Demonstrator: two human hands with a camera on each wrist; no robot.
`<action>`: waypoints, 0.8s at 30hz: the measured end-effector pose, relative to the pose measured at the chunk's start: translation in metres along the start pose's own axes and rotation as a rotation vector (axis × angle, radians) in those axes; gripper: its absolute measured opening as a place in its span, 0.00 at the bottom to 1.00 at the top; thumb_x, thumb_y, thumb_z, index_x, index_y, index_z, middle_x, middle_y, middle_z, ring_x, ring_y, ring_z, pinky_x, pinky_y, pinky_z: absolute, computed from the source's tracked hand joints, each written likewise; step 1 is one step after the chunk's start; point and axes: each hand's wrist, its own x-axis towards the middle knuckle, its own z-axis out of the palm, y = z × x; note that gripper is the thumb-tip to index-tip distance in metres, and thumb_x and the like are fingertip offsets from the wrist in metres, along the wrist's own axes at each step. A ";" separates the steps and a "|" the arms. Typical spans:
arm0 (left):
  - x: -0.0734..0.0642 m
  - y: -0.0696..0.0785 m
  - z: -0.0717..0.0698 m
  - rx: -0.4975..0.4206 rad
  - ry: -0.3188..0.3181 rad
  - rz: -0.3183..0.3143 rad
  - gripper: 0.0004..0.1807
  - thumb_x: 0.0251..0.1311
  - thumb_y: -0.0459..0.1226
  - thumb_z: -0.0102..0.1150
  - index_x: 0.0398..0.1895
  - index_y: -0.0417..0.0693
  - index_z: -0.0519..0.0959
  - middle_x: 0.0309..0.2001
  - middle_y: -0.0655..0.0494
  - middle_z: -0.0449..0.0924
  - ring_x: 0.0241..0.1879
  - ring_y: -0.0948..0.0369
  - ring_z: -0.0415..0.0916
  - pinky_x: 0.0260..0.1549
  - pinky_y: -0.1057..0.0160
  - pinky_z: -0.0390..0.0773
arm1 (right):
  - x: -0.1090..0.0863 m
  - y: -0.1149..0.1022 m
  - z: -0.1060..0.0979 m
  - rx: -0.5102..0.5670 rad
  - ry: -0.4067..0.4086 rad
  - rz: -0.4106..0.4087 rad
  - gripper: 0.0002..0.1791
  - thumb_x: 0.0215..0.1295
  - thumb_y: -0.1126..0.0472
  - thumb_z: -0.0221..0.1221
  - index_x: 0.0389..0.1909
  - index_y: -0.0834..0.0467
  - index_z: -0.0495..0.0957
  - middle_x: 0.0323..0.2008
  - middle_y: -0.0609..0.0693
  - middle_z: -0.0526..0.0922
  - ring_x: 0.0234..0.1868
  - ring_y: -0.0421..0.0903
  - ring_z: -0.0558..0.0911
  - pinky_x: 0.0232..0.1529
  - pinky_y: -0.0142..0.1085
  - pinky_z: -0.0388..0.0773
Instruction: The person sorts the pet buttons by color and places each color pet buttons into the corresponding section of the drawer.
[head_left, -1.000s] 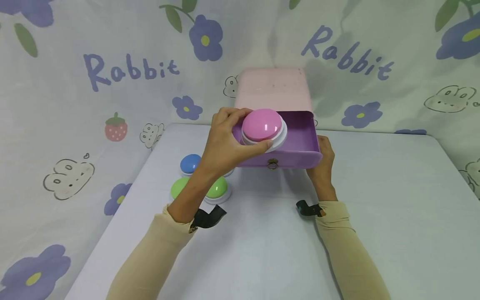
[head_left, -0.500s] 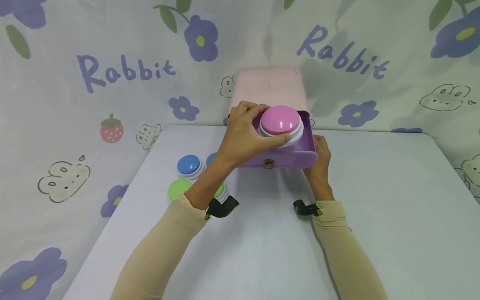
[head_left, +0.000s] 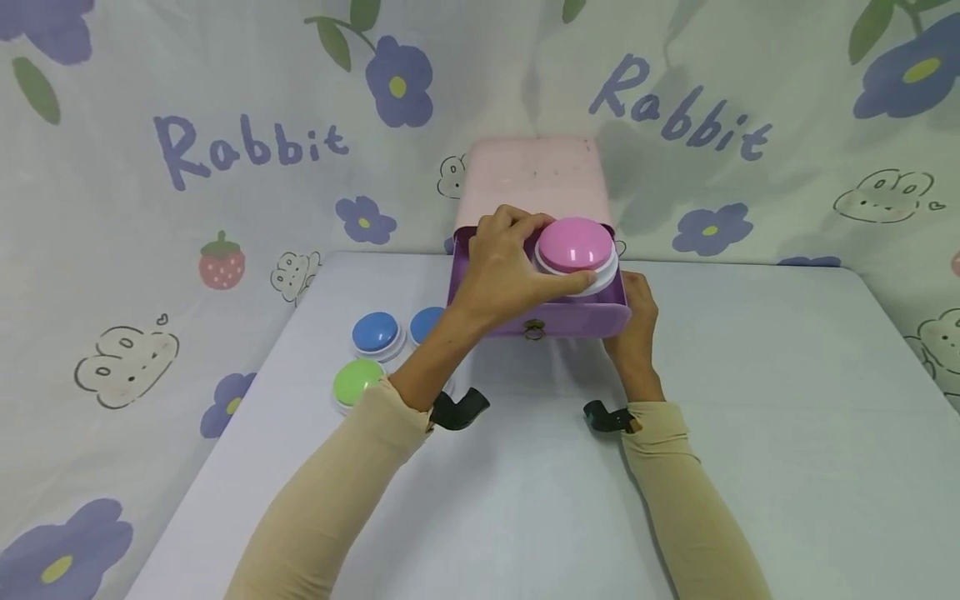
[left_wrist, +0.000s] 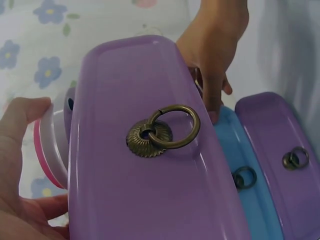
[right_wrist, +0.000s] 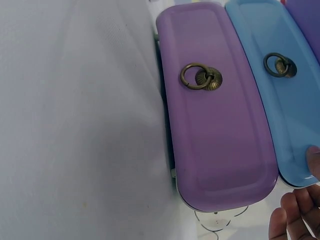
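In the head view my left hand [head_left: 502, 271] grips a pink dome-topped push button [head_left: 576, 243] by its white base, fingers behind and thumb in front. It is over the right part of a pulled-out purple drawer [head_left: 573, 322]. The drawer belongs to a small cabinet with a pale pink top [head_left: 534, 179]. My right hand [head_left: 633, 325] is at the cabinet's right side. In the right wrist view its thumb [right_wrist: 314, 161] touches the corner of the shut blue drawer [right_wrist: 287, 115], and the other fingers lie loosely bent beside the cabinet.
Left of the cabinet, two blue buttons [head_left: 376, 332] and a green button [head_left: 357, 382] stand on the white table [head_left: 525, 483]; my left forearm partly covers this group. A lower purple drawer [right_wrist: 220, 145] is shut. Behind the cabinet hangs a printed cloth [head_left: 285, 75].
My left hand has carried the pink button rightward over the open drawer, from its left-centre to its right part, and slightly lower lately. My right hand has stayed at the cabinet's side.
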 end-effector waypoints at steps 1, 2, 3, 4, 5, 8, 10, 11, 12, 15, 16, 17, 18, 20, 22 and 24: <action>0.000 0.000 0.001 0.004 0.000 0.002 0.40 0.44 0.59 0.75 0.60 0.50 0.79 0.52 0.55 0.70 0.58 0.58 0.62 0.58 0.53 0.64 | 0.000 0.000 0.000 -0.004 -0.004 0.004 0.15 0.66 0.75 0.58 0.52 0.68 0.80 0.47 0.65 0.77 0.48 0.58 0.79 0.52 0.48 0.77; 0.001 0.000 0.002 0.007 0.000 0.004 0.40 0.45 0.59 0.75 0.60 0.50 0.79 0.52 0.55 0.70 0.58 0.58 0.62 0.59 0.52 0.63 | 0.000 0.000 0.000 -0.003 -0.006 0.006 0.15 0.65 0.75 0.58 0.52 0.68 0.80 0.47 0.65 0.77 0.48 0.57 0.79 0.52 0.48 0.77; 0.001 0.000 0.003 0.012 -0.001 0.004 0.40 0.45 0.59 0.75 0.60 0.50 0.79 0.52 0.55 0.70 0.57 0.58 0.62 0.59 0.52 0.62 | 0.000 0.000 0.000 -0.008 -0.008 0.007 0.15 0.65 0.75 0.58 0.52 0.68 0.80 0.47 0.64 0.77 0.48 0.57 0.79 0.52 0.48 0.77; 0.002 0.000 0.003 0.019 -0.006 0.004 0.40 0.45 0.59 0.74 0.60 0.50 0.79 0.52 0.55 0.71 0.57 0.58 0.62 0.60 0.52 0.62 | 0.000 0.000 0.000 -0.005 -0.007 0.008 0.15 0.65 0.75 0.58 0.52 0.68 0.80 0.47 0.64 0.77 0.48 0.57 0.79 0.52 0.48 0.77; 0.002 0.000 0.004 0.028 -0.012 0.004 0.40 0.45 0.59 0.74 0.60 0.51 0.79 0.53 0.55 0.71 0.57 0.58 0.62 0.60 0.52 0.62 | 0.000 0.000 0.000 -0.006 -0.007 0.005 0.15 0.65 0.75 0.58 0.52 0.68 0.80 0.47 0.64 0.77 0.48 0.57 0.79 0.52 0.49 0.77; 0.003 0.000 0.004 0.045 -0.033 0.003 0.42 0.45 0.60 0.74 0.63 0.52 0.78 0.55 0.55 0.70 0.58 0.58 0.62 0.60 0.53 0.61 | 0.000 0.000 0.000 0.001 0.007 -0.012 0.13 0.65 0.75 0.58 0.50 0.69 0.81 0.46 0.65 0.77 0.47 0.58 0.79 0.51 0.49 0.77; 0.003 0.000 0.003 0.022 -0.031 0.011 0.42 0.45 0.59 0.75 0.65 0.54 0.77 0.56 0.55 0.70 0.58 0.58 0.62 0.61 0.54 0.59 | 0.001 0.001 0.001 0.010 0.018 -0.019 0.13 0.65 0.75 0.58 0.49 0.70 0.81 0.45 0.65 0.78 0.46 0.59 0.79 0.50 0.49 0.77; 0.003 0.000 0.002 -0.004 -0.019 0.023 0.41 0.46 0.58 0.75 0.65 0.54 0.77 0.56 0.56 0.70 0.58 0.58 0.62 0.61 0.55 0.58 | 0.001 0.001 0.001 0.011 0.021 -0.019 0.12 0.65 0.75 0.58 0.49 0.70 0.81 0.45 0.65 0.78 0.46 0.59 0.80 0.50 0.49 0.77; 0.002 0.000 0.000 -0.031 -0.006 0.030 0.41 0.46 0.57 0.75 0.65 0.55 0.77 0.55 0.57 0.70 0.58 0.58 0.62 0.60 0.56 0.58 | 0.001 0.002 0.001 0.014 0.023 -0.016 0.13 0.64 0.75 0.58 0.48 0.70 0.81 0.45 0.65 0.78 0.46 0.58 0.80 0.50 0.48 0.76; -0.003 -0.002 -0.005 -0.127 0.046 0.068 0.36 0.48 0.53 0.76 0.63 0.55 0.79 0.52 0.59 0.71 0.56 0.60 0.64 0.57 0.59 0.62 | 0.001 0.003 0.001 0.019 0.021 0.006 0.13 0.65 0.74 0.58 0.50 0.68 0.82 0.45 0.64 0.78 0.47 0.57 0.79 0.51 0.47 0.75; -0.005 -0.003 -0.007 -0.150 0.061 0.080 0.35 0.48 0.53 0.76 0.62 0.55 0.80 0.52 0.60 0.72 0.55 0.60 0.65 0.56 0.59 0.64 | 0.001 0.002 0.001 0.016 0.017 0.014 0.13 0.66 0.74 0.58 0.50 0.68 0.82 0.46 0.64 0.78 0.47 0.57 0.79 0.51 0.46 0.75; -0.008 -0.004 -0.009 -0.166 0.077 0.093 0.34 0.48 0.53 0.76 0.61 0.55 0.80 0.51 0.60 0.72 0.54 0.61 0.66 0.54 0.59 0.65 | 0.000 0.002 0.001 0.016 0.017 0.022 0.14 0.66 0.74 0.58 0.51 0.68 0.82 0.46 0.63 0.78 0.48 0.56 0.79 0.52 0.46 0.75; -0.012 -0.006 -0.010 -0.186 0.092 0.101 0.32 0.49 0.52 0.76 0.59 0.55 0.81 0.50 0.61 0.72 0.54 0.62 0.66 0.53 0.59 0.67 | 0.000 0.001 0.002 0.014 0.017 0.023 0.14 0.66 0.74 0.58 0.51 0.68 0.82 0.46 0.64 0.78 0.48 0.56 0.79 0.52 0.46 0.75; -0.019 -0.009 -0.013 -0.233 0.126 0.116 0.30 0.49 0.50 0.76 0.57 0.54 0.83 0.49 0.61 0.74 0.52 0.63 0.68 0.53 0.57 0.69 | 0.000 0.000 0.002 0.014 0.018 0.017 0.14 0.66 0.74 0.58 0.51 0.68 0.82 0.45 0.64 0.78 0.48 0.57 0.79 0.53 0.48 0.75; -0.029 -0.011 -0.014 -0.280 0.161 0.134 0.26 0.50 0.47 0.76 0.54 0.53 0.84 0.48 0.61 0.75 0.51 0.63 0.70 0.53 0.53 0.71 | 0.000 -0.001 0.001 0.012 0.023 0.003 0.14 0.66 0.75 0.58 0.51 0.68 0.82 0.45 0.64 0.78 0.47 0.58 0.79 0.52 0.48 0.76; -0.039 -0.012 -0.015 -0.324 0.197 0.157 0.23 0.51 0.45 0.76 0.52 0.52 0.85 0.46 0.62 0.76 0.49 0.62 0.71 0.50 0.51 0.72 | 0.001 -0.001 0.000 0.013 0.027 -0.007 0.13 0.66 0.75 0.57 0.50 0.69 0.82 0.44 0.65 0.78 0.47 0.58 0.79 0.52 0.49 0.76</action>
